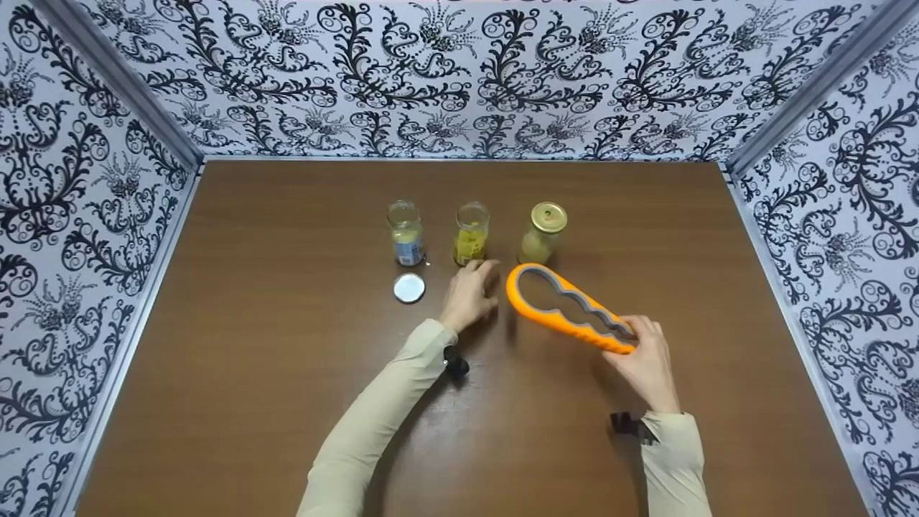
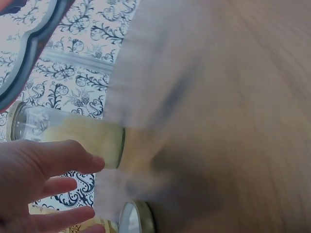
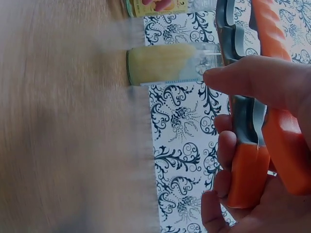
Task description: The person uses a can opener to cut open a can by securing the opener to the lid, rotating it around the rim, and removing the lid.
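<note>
My right hand (image 1: 646, 359) grips an orange jar opener (image 1: 563, 325) with grey scalloped inner edges by its handle end. The opener's rounded end points up and left, held in front of a closed jar (image 1: 538, 244) with a gold lid and pale contents. My left hand (image 1: 470, 294) is just in front of an open jar with a yellow label (image 1: 470, 240), fingers loosely extended and holding nothing. In the left wrist view, a loose metal lid (image 2: 143, 218) lies by the fingertips; in the head view the hand hides it.
Left of the yellow-label jar stands another open jar with a blue label (image 1: 408, 248). A white-faced lid (image 1: 409, 288) lies flat in front of it. Patterned panels (image 1: 459, 86) border the brown table (image 1: 251, 359) at the back and both sides.
</note>
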Demonstrator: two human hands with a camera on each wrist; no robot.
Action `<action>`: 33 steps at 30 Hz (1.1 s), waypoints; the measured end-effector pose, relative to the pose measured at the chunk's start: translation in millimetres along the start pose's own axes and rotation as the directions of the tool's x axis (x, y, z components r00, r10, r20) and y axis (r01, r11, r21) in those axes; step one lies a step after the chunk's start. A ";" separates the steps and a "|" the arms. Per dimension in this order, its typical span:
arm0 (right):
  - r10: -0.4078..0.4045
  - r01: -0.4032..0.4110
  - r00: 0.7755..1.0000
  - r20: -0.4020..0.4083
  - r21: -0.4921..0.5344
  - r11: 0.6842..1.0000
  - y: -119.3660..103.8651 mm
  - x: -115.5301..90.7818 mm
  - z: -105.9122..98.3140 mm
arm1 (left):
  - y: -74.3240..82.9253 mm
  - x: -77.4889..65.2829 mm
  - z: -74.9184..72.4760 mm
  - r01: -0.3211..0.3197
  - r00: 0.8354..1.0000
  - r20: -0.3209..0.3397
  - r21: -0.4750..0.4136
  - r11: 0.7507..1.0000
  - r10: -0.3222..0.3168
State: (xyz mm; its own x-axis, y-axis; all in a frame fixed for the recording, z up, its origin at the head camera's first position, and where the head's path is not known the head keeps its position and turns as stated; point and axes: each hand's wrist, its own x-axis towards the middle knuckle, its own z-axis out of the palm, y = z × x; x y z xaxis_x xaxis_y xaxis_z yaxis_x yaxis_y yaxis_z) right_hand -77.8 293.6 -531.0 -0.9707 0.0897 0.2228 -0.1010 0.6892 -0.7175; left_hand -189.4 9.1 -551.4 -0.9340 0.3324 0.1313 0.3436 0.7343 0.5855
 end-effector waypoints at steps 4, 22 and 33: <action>0.006 -0.006 1.000 -0.015 0.000 1.000 1.4 1.5 -3.7 | 4.1 6.5 0.9 0.006 1.000 0.023 -0.051 0.999 -0.005; 0.052 -0.054 0.998 -0.046 -0.039 0.998 17.4 -1.2 -17.6 | 16.8 54.2 28.0 0.159 0.987 0.070 -0.293 0.943 -0.144; 0.076 -0.079 0.994 -0.073 -0.034 0.996 19.7 -4.1 -17.5 | 18.9 70.8 32.9 0.116 0.992 0.079 -0.321 0.940 -0.095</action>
State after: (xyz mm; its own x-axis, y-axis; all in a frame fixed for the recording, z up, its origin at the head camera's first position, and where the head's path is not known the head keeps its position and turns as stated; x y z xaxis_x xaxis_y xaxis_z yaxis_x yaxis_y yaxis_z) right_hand -72.0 319.4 -534.6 -0.9572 0.1938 0.2148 -0.0166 0.7044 -0.7097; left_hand -245.8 65.9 -557.3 -0.9516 0.3070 0.0112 0.1835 0.5387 0.8222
